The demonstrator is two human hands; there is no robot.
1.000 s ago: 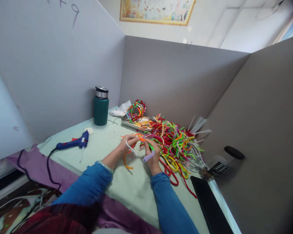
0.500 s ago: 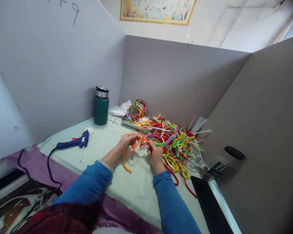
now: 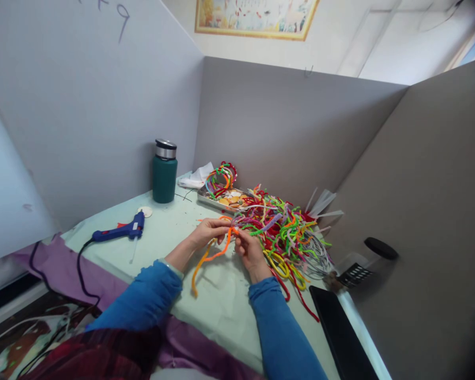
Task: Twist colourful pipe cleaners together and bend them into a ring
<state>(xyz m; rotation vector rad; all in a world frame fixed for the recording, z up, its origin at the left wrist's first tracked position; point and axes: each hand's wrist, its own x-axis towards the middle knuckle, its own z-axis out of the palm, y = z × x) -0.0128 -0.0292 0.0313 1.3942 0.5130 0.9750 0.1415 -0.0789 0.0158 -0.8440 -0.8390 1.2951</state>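
Between my two hands is an orange pipe cleaner [image 3: 220,255], bent into a loop near the fingertips, with one strand hanging below. My left hand [image 3: 208,233] pinches it from the left; a yellow-orange length [image 3: 196,277] trails down under these fingers toward the table. My right hand [image 3: 252,252] pinches the same orange piece from the right, its fingers curled. The fingertips of both hands almost meet at the loop. Just beyond them lies a tangled heap of coloured pipe cleaners [image 3: 288,227]. The exact twist between the fingers is too small to make out.
A blue glue gun [image 3: 121,230] with a black cord lies at the left. Behind it stands a green bottle [image 3: 163,177]. A metal tray [image 3: 209,202] holds discs and ring-shaped pieces. A black flat object [image 3: 338,330] lies at right. Grey partitions [image 3: 285,132] enclose the table.
My hands have drawn slightly closer together around the orange pipe cleaner. The loose yellow-orange end has swung down and left. Everything else stays in place.
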